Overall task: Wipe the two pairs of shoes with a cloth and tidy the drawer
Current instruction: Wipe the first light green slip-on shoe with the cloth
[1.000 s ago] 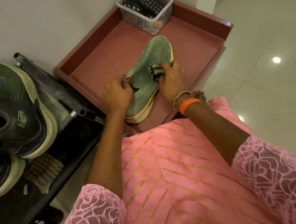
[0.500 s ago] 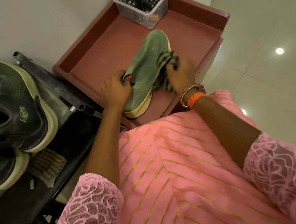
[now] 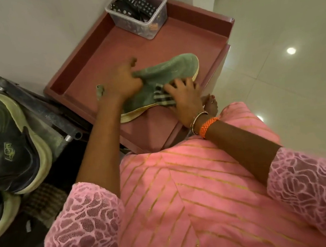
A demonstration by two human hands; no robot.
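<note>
Head view: you are mid-wipe on the first pair. Your left hand (image 3: pixel 122 81) grips the collar of the green knit shoe with the cream sole (image 3: pixel 165 76), lying in the reddish-brown drawer (image 3: pixel 205 36). Your right hand (image 3: pixel 183 97), fingers spread, presses the striped cloth (image 3: pixel 162 97) against its near side. Next, I judge, turn it to reach the unwiped side.

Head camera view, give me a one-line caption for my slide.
Left hand grips a green shoe in the drawer while the right hand presses a checked cloth on it.
</note>
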